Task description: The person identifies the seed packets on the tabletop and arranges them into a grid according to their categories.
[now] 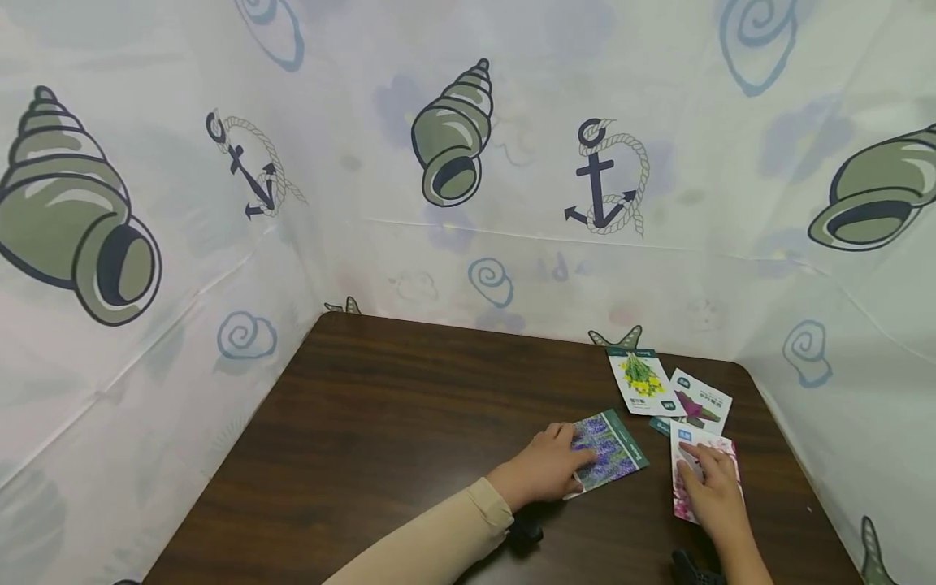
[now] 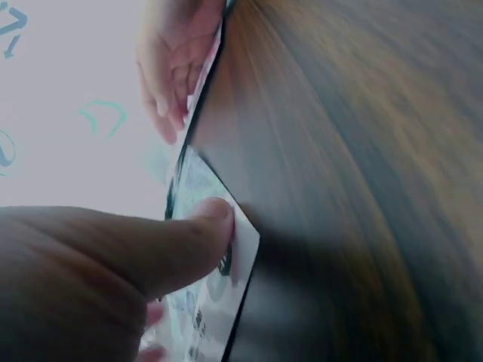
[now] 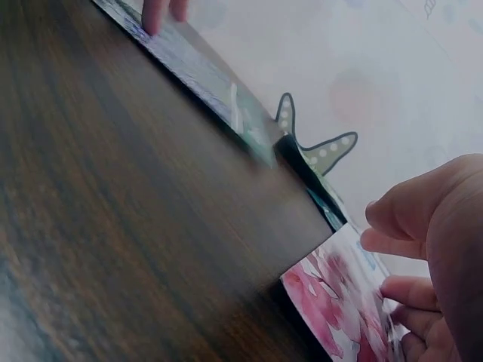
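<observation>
My left hand (image 1: 544, 463) holds the left end of a seed packet (image 1: 617, 447) printed with purple flowers and a green band. In the left wrist view, the thumb lies across the face of that packet (image 2: 240, 253). My right hand (image 1: 720, 491) is over a pink-flowered seed packet (image 1: 682, 491), its fingers spread. Seen from the right wrist, the fingers rest along the edge of the pink packet (image 3: 336, 294), with thumb and forefinger apart.
Behind the pink packet lie a packet with yellow flowers (image 1: 639, 382) and one with a dark purple picture (image 1: 705, 398), overlapping at the back right. A dark wooden table (image 1: 366, 422) stands against patterned cloth walls (image 1: 351, 162). Black wrist cameras (image 1: 525, 535) sit under the wrists.
</observation>
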A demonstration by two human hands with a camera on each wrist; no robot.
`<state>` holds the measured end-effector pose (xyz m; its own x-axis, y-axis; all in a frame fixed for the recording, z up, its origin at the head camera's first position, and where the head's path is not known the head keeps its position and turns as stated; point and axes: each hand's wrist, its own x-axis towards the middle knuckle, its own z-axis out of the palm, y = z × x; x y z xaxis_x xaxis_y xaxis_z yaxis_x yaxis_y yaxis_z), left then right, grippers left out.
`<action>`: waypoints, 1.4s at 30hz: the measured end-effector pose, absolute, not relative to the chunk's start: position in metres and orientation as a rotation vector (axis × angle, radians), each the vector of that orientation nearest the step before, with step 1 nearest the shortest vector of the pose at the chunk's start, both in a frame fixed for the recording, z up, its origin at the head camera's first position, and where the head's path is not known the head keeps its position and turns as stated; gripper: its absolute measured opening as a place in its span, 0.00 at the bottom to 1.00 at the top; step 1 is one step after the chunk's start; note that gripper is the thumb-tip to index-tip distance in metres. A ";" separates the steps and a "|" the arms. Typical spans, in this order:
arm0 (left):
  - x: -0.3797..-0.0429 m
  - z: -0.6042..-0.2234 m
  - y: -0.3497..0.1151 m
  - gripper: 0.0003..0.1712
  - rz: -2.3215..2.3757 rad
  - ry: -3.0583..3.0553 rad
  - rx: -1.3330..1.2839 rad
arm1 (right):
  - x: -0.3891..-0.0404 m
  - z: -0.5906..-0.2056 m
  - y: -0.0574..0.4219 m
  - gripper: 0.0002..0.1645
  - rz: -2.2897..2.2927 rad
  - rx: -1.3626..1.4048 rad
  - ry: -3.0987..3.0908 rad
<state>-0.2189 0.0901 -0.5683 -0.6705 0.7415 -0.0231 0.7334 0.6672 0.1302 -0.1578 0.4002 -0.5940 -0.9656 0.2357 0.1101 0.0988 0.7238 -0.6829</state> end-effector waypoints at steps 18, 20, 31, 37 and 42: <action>-0.231 -0.579 0.040 0.41 0.264 2.759 1.065 | -0.155 -0.597 0.400 0.27 1.017 -0.174 -2.689; -0.232 -0.580 0.034 0.40 0.274 2.768 1.039 | -0.155 -0.598 0.400 0.26 1.020 -0.170 -2.691; -0.250 -0.581 -0.004 0.40 0.414 2.803 0.869 | -0.156 -0.594 0.401 0.25 1.056 -0.197 -2.724; -0.260 -0.586 -0.023 0.42 0.502 2.744 0.796 | -0.157 -0.595 0.402 0.24 1.065 -0.180 -2.717; -0.272 -0.604 -0.036 0.44 0.535 2.725 0.754 | -0.157 -0.596 0.403 0.24 1.059 -0.173 -2.720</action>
<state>-0.2724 -0.0361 -0.6036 -0.8302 0.5364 -0.1518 0.4392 0.7971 0.4144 -0.1566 0.4027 -0.5958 -0.9695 0.1870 0.1585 0.0306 0.7339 -0.6786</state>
